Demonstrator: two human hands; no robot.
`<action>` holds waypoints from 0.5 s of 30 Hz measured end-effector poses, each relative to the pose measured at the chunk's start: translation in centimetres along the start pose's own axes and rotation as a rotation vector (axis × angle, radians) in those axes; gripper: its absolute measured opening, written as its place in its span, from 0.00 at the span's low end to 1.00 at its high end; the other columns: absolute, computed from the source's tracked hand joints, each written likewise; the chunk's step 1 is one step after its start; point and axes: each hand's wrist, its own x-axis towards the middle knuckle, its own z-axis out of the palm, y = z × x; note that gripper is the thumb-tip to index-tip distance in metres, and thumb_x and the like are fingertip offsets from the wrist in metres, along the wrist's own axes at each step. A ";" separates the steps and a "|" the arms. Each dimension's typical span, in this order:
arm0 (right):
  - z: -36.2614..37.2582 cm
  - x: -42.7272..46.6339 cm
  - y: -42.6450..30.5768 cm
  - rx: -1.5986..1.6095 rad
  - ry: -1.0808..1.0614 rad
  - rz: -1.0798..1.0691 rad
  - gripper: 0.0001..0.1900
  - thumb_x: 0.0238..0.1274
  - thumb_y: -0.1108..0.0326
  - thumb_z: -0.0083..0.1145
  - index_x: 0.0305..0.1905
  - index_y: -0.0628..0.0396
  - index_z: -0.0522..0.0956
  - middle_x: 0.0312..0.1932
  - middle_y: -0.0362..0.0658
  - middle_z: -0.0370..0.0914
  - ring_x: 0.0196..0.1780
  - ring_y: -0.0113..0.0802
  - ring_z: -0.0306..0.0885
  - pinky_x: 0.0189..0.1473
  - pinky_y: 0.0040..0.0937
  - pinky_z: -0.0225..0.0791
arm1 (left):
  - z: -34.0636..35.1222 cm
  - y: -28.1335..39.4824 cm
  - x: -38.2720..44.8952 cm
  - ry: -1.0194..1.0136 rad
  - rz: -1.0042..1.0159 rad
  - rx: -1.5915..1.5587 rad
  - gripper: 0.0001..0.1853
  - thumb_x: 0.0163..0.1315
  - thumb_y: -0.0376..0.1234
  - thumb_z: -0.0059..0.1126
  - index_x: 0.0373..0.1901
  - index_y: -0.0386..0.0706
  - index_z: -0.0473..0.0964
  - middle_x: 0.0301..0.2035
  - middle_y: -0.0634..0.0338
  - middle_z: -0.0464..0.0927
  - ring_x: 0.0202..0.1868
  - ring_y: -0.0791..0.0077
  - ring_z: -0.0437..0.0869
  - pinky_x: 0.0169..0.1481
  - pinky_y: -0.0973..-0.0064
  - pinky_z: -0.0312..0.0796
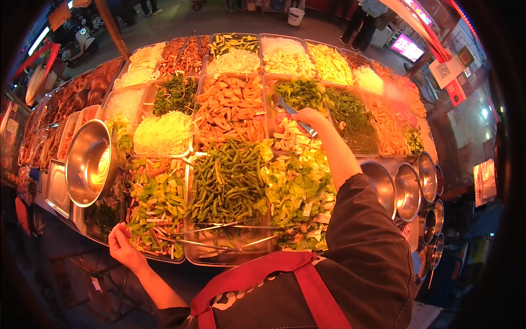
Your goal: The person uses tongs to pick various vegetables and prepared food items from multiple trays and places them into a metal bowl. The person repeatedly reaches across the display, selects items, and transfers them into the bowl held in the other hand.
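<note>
My right hand (313, 117) grips a pair of metal tongs (289, 109), reaching over a divided tray. Leafy greens (302, 92) lie at the far end of that tray, and pale strips, perhaps tofu skin (289, 137), at its near end. My left hand (122, 246) hangs loosely curled, with nothing visible in it, by the front left corner of a tray of chopped celery-like stalks with pinkish strips (158, 197). Cooked green beans (228, 181) fill the middle front tray. Chopped leafy vegetable (302, 185) is heaped right of them, partly behind my right arm.
More tongs (230, 226) lie across the front trays. A steel bowl (88, 162) stands at the left; several steel bowls (407, 191) line the right. Further trays hold white shreds (164, 133) and brownish pieces (230, 107). A post (111, 26) rises at the far left. People stand beyond the stall.
</note>
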 end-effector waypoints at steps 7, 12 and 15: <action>-0.3 -3.3 -0.8 0.100 -0.014 -0.017 0.13 0.63 0.60 0.52 0.36 0.62 0.71 0.16 0.43 0.70 0.14 0.31 0.68 0.16 0.31 0.64 | -1.1 -0.3 -1.1 0.057 -0.026 0.023 0.10 0.67 0.30 0.45 0.41 0.34 0.75 0.36 0.58 0.79 0.34 0.79 0.77 0.39 0.83 0.68; 1.0 -2.3 -0.2 0.257 -0.011 0.014 0.13 0.65 0.60 0.50 0.40 0.62 0.70 0.19 0.43 0.70 0.17 0.31 0.69 0.17 0.29 0.66 | -0.5 -0.5 -1.3 0.029 -0.026 0.028 0.10 0.67 0.30 0.44 0.41 0.34 0.75 0.36 0.59 0.79 0.34 0.79 0.77 0.38 0.83 0.68; 1.7 -0.9 -0.7 0.318 0.019 0.020 0.13 0.66 0.60 0.48 0.40 0.62 0.70 0.19 0.42 0.70 0.17 0.29 0.67 0.17 0.29 0.65 | -0.3 -0.3 -0.8 0.011 -0.002 0.008 0.10 0.67 0.29 0.44 0.40 0.34 0.75 0.36 0.59 0.79 0.34 0.79 0.77 0.38 0.82 0.68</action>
